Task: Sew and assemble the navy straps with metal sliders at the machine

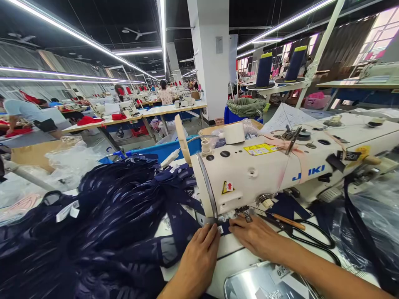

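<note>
Left hand [199, 253]: low centre of the frame, flat and palm down on the white counter [232, 249], fingers together and stretched toward the needle area; it grips nothing, only presses on the edge of the navy fabric [174, 232].
Right hand [254, 236]: just right of the left one, also flat and loosely spread, fingertips at the presser foot [246, 214], resting on the counter with nothing clasped.
Navy fabric: a narrow strip lies under both sets of fingertips at the foot; its long axis runs left to right across the lower middle of the frame, and its left end joins the big pile.
Fabric pile [102, 224]: dark blue pieces heaped over the lower left, with small white tags showing (print too small to read).
Sewing machine [280, 166]: white, its long body running from centre frame up toward the right edge, needle end pointing to the lower left.
Scissors [308, 236]: black-handled, on the counter just right of the right hand, handles toward the right.
Bin [246, 109]: blue, upper centre by the pillar, lined with a green bag; contents cannot be seen.
Thread cones [264, 69]: two dark blue ones upright on a stand, upper right.
</note>
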The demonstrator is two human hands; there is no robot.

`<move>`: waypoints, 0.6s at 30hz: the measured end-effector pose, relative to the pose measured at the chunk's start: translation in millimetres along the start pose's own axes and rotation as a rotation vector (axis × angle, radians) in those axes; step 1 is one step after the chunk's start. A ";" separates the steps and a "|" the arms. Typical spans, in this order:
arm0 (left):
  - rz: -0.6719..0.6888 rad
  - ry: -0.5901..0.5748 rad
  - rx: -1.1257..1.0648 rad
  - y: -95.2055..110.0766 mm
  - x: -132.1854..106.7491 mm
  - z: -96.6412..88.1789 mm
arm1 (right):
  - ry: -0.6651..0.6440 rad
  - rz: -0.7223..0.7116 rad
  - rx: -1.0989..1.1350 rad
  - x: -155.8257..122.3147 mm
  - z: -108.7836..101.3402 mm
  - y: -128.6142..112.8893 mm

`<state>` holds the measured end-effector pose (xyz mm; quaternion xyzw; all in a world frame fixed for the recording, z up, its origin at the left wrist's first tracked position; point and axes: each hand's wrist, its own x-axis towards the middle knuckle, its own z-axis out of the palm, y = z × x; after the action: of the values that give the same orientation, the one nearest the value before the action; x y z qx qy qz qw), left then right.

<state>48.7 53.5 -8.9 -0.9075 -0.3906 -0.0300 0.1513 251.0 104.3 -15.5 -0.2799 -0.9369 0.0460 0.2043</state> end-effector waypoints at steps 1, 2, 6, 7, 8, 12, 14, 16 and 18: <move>0.001 0.000 0.004 0.1 -0.5 0.7 | -0.003 -0.003 0.005 -0.1 -0.2 -0.1; 0.001 0.002 0.006 0.2 -1.0 1.3 | -0.004 -0.003 0.008 -0.3 -0.3 -0.3; -0.016 0.003 -0.009 0.0 -2.1 3.2 | -0.013 0.012 -0.016 -2.2 0.6 -1.4; -0.025 0.003 -0.021 -0.2 -1.9 3.2 | -0.022 0.016 -0.028 -2.9 1.4 -1.5; -0.033 0.004 -0.036 -0.5 -1.6 3.0 | -0.034 0.018 -0.041 -3.5 2.5 -1.5; -0.045 -0.008 -0.133 -0.8 -1.2 0.1 | -0.086 -0.016 -0.096 -4.6 8.0 -1.1; -0.063 0.002 -0.188 -0.3 -2.4 -2.3 | -0.086 -0.039 -0.120 -3.9 9.5 -2.0; -0.098 0.037 -0.268 -0.3 -3.6 -4.9 | -0.072 -0.050 -0.143 -2.7 9.0 -4.2; -0.217 0.085 -0.442 -2.1 -2.4 -7.4 | -0.060 -0.063 -0.156 -1.3 7.0 -7.0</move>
<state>46.0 50.9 -1.8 -0.8693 -0.4629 -0.1691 -0.0388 245.6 97.9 -20.9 -0.2638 -0.9517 -0.0253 0.1549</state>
